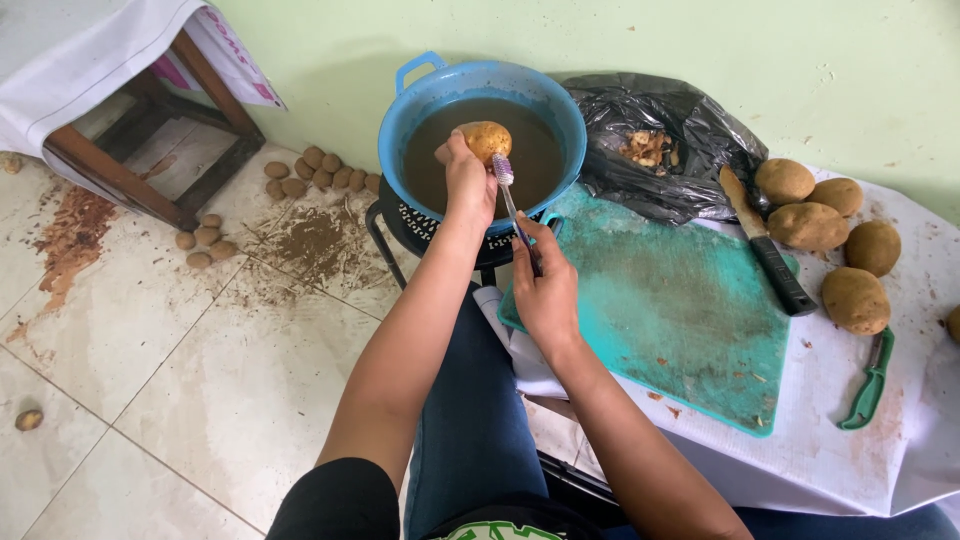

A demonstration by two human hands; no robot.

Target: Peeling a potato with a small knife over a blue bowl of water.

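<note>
Head view, looking down past both forearms. Left hand [468, 180] closed around a wet potato [486, 139], held over the muddy brown water in a blue basin [400, 120]. Right hand [546, 290] wrapped shut on the handle of a toothbrush [508, 195], bristle end touching the lower side of the potato. Basin resting on a dark stool [400, 225] just in front of the knees.

To the right, a low desk [850, 440] under a white cloth, with a teal cutting board [680, 310] near its front edge, soiled with specks. A knife with a black handle [765, 245] lying along the far right edge of the board. Beyond it, five unwashed potatoes [830, 235] in a loose cluster. A green peeler [868, 385] near the cloth's right side, apart from the board. A black plastic bag [660, 140] with peelings inside, against the green wall behind the board.

On the tiled floor at left, a row of small potatoes [315, 172] by the wall, a few more near a wooden table leg [120, 175], and scattered dirt between them.
</note>
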